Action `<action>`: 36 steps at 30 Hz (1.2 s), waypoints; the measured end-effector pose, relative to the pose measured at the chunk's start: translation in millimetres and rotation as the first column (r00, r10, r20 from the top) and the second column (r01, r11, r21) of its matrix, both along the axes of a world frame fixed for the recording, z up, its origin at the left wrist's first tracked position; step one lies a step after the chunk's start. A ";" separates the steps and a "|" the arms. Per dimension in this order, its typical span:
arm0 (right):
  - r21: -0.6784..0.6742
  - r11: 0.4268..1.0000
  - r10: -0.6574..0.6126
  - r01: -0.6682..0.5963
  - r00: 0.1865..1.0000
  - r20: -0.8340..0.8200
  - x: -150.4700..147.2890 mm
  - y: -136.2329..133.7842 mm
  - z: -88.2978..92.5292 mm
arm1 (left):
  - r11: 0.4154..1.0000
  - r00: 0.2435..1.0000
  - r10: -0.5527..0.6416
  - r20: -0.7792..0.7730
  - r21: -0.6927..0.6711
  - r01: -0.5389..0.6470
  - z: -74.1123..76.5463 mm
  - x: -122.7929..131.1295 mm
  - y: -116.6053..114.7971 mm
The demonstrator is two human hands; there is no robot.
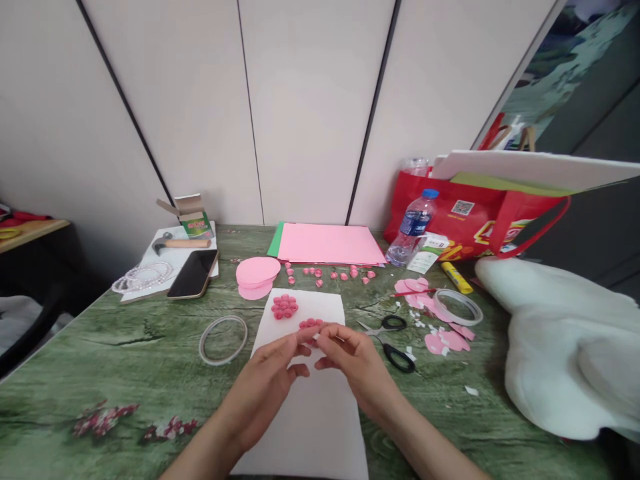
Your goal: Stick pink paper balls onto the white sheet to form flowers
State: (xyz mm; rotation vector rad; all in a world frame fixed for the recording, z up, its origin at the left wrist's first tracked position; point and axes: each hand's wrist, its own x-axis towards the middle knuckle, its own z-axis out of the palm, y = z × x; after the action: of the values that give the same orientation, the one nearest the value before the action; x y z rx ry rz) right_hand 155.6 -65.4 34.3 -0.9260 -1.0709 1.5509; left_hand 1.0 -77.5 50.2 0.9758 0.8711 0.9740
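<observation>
My left hand (281,363) and my right hand (350,357) meet over the white sheet (310,427), fingertips nearly touching. The right thumb and forefinger pinch a tiny whitish piece, too small to make out well. The left thumb hangs apart from its fingers, and whatever its fingertips hold is hidden. Just behind the fingertips, a cluster of small pink paper rolls (311,323) is partly covered by my hands. Another pink cluster (285,307) lies near the sheet's top left. More loose pink rolls (319,273) are scattered beyond the sheet.
Black-handled scissors (395,323), pink scraps (447,341) and a tape roll (458,307) lie right; another tape roll (223,340) lies left. Pink ovals (257,272), pink sheets (330,245), a phone (194,274), a hammer (185,243), a bottle (413,227) and a red bag (465,217) stand or lie farther back.
</observation>
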 end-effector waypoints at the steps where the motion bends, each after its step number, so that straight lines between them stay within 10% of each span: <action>1: 0.014 1.000 -0.008 0.008 1.000 0.003 0.5 0.0 1.0 | 0.999 0.997 -0.002 -0.079 0.051 0.006 0.7 -0.9 1.3; 4: 0.078 0.996 -0.054 0.050 0.997 0.052 3.8 3.2 2.7 | 0.950 0.915 0.093 -0.394 0.311 0.037 -1.9 -7.8 11.1; 8: 0.149 0.980 -0.157 0.131 0.971 0.179 10.7 16.1 -5.3 | 0.699 0.676 0.445 -0.587 0.700 0.147 -22.6 -21.6 32.8; 13: 0.048 0.973 -0.232 0.227 0.956 0.177 14.8 32.6 -28.2 | 0.522 0.514 0.468 -0.719 0.694 0.495 -45.6 -24.6 51.9; 19: 0.019 0.967 -0.252 0.253 0.952 0.174 18.4 37.6 -42.9 | 0.562 0.426 0.412 -0.806 0.593 0.577 -46.8 -18.1 61.9; 36: 0.091 0.990 -0.135 0.109 0.924 0.358 26.0 43.2 -37.4 | 0.639 0.666 0.316 -0.675 0.671 0.377 -53.6 -23.7 73.4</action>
State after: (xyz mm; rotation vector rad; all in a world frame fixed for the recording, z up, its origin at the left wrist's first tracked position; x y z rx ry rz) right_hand 181.6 -22.2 -3.1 -1.2404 -1.2899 1.2584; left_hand -22.7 -4.1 -3.4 2.2905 1.1105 0.9017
